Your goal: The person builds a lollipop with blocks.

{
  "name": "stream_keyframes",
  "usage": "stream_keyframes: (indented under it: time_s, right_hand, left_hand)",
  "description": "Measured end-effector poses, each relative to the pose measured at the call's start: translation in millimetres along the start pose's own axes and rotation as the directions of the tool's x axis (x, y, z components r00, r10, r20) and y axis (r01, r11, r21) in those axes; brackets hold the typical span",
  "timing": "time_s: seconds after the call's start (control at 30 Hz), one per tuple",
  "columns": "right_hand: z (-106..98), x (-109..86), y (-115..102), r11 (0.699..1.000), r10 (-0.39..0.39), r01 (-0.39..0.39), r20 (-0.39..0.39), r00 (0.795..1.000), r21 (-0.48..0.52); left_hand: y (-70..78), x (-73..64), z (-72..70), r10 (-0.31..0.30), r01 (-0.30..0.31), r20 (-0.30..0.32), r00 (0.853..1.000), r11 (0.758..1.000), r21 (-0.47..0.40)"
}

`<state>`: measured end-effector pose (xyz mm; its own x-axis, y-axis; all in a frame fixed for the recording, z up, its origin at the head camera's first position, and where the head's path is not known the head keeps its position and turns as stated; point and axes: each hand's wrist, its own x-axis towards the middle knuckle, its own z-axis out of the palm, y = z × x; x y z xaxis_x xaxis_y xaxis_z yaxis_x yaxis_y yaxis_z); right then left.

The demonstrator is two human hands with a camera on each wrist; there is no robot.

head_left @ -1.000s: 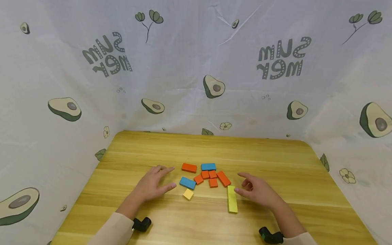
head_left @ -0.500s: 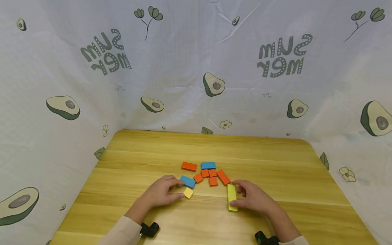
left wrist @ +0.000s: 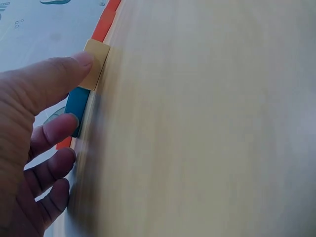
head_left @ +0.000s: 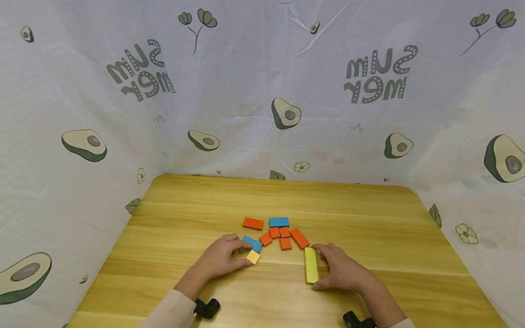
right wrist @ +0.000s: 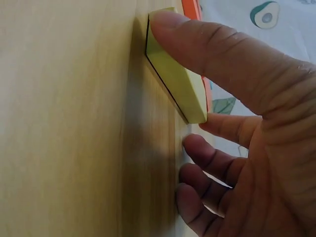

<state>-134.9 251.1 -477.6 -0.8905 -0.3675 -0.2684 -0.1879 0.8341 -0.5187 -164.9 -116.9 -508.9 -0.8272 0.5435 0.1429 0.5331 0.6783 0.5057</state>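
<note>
My left hand (head_left: 221, 257) is at a small pale-yellow block (head_left: 253, 257) and a blue block (head_left: 253, 243) lying against it. In the left wrist view the thumb presses the pale-yellow block (left wrist: 95, 64) and the index fingertip touches the blue block (left wrist: 76, 106), so the pair is pinched between them. My right hand (head_left: 342, 269) spans a long yellow-green block (head_left: 311, 265). Its thumb is at the near end and its index finger at the far end, as the right wrist view also shows on the yellow-green block (right wrist: 180, 81). The other right fingers are bent beside it, holding nothing.
Several small orange squares (head_left: 285, 244) lie between the hands. An orange rectangle (head_left: 299, 238) meets the yellow-green block's far end. Another orange rectangle (head_left: 253, 223) and a second blue block (head_left: 279, 222) lie farther back on the wooden table (head_left: 348, 209). Printed cloth (head_left: 246, 82) hangs behind.
Both hands moved inward to the blocks. The left slid the small pale-yellow block slightly up against the blue one. The right thumb moved down to the yellow-green block's near end.
</note>
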Motion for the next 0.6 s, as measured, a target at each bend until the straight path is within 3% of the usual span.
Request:
stream_keyframes:
  time_s: [0.27, 0.6]
  right_hand:
    - [4, 0.5, -3, 0.998, -0.041, 0.039, -0.037, 0.998, -0.056]
    - [10, 4.6, -26, 0.984, -0.17, 0.172, -0.038, 0.985, 0.052]
  left_hand:
    - [4.8, 4.9, 4.3, -0.008, 0.008, -0.024, 1.0, 1.0, -0.004]
    - [6.2, 12.2, 14.3, -0.008, 0.006, -0.095, 0.995, 1.0, -0.016]
